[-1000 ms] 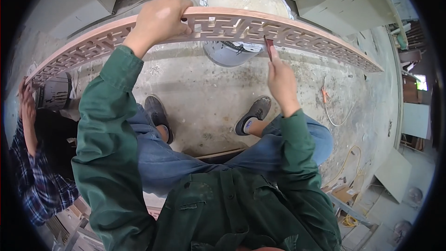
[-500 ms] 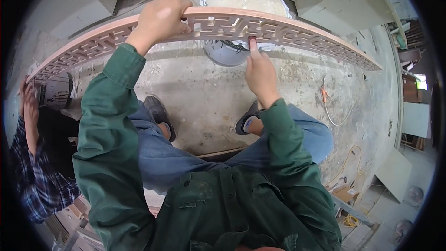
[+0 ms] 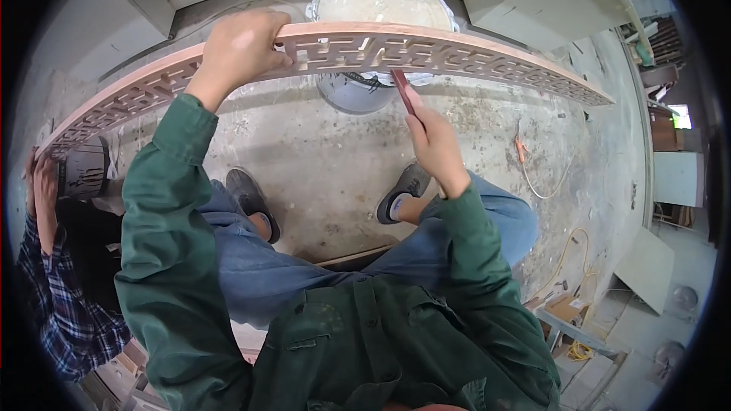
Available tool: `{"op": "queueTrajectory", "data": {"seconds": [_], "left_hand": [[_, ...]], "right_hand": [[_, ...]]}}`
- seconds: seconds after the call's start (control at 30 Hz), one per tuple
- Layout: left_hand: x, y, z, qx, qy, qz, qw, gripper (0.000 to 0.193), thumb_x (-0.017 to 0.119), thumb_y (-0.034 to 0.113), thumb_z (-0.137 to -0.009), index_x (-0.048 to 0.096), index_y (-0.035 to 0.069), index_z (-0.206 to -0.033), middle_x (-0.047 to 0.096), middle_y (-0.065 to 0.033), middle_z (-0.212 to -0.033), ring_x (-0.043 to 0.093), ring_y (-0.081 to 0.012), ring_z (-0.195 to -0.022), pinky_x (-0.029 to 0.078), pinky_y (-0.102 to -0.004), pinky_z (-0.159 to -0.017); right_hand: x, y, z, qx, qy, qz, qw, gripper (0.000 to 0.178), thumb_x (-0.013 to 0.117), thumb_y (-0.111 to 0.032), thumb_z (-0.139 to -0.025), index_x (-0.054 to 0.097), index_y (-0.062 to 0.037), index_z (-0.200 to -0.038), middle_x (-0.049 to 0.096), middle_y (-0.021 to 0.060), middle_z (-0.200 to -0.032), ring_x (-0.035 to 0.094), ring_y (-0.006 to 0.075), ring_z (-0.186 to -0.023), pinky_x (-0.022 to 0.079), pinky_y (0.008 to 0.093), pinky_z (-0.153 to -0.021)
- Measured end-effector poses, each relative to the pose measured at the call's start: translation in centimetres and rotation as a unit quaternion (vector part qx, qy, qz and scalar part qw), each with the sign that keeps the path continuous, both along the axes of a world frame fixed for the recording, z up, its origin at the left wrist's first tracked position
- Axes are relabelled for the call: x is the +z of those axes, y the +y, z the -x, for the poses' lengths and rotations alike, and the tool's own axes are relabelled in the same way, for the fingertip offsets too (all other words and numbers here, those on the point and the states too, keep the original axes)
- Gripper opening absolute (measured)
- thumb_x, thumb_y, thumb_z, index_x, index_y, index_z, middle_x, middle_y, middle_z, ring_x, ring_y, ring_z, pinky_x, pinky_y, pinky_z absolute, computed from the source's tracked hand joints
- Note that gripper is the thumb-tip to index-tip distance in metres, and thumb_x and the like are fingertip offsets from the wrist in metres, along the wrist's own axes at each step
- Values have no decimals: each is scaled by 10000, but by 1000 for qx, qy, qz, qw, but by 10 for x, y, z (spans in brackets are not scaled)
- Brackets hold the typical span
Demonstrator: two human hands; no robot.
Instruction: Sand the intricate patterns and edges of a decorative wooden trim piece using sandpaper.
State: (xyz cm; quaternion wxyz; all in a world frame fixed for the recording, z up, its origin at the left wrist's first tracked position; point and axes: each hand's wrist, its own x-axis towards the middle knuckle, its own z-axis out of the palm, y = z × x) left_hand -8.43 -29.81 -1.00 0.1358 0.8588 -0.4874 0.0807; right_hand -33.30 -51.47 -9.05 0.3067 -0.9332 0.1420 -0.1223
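Note:
A long, narrow wooden fretwork board (image 3: 457, 49), pierced with a geometric pattern, stretches across in front of me. My left hand (image 3: 242, 44) is closed around it left of its middle, fingers over the top edge. In my right hand (image 3: 435, 141) is a slim dark red stick (image 3: 400, 85), its far tip at the board's lower edge; I cannot tell whether they touch. Behind the board stands a grey bucket (image 3: 352, 95) with a broad, pale round top (image 3: 381, 0).
At the far left, a co-worker's hand (image 3: 46, 183) is by the board's end, near another bucket (image 3: 84, 164). An orange-handled tool with a pale cord (image 3: 521, 151) lies on the stained floor right of me. Pale cabinets (image 3: 114, 15) stand beyond.
My right hand has drawn back from the board toward me, showing more of the red stick. My left hand keeps its grip on the board, and the whole view has shifted slightly.

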Motion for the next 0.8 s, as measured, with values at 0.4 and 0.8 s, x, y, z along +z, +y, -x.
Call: {"op": "queueTrajectory", "data": {"seconds": [0.4,0.8], "left_hand": [[3,-5,0,5,22,-6,1000,370,798,219,-598,609,79,-884,625,-98,-829,608,-322,-798,458,-420,-659],[2,-5,6,-7,10,14,1000,372,801,217,-597,595,66,-868,617,-101,-811,602,-322,-775,449,-424,-652]], "right_hand": [[42,-53,51,-118,-78,48,989,421,514,-87,-911,509,-86,-1333,635,214,-1021,620,341,-868,476,354,-770],[73,-96,41,-49,-59,128,989,479,529,-64,-891,479,-148,-1360,612,200,-867,599,368,-782,467,403,-699]]}}
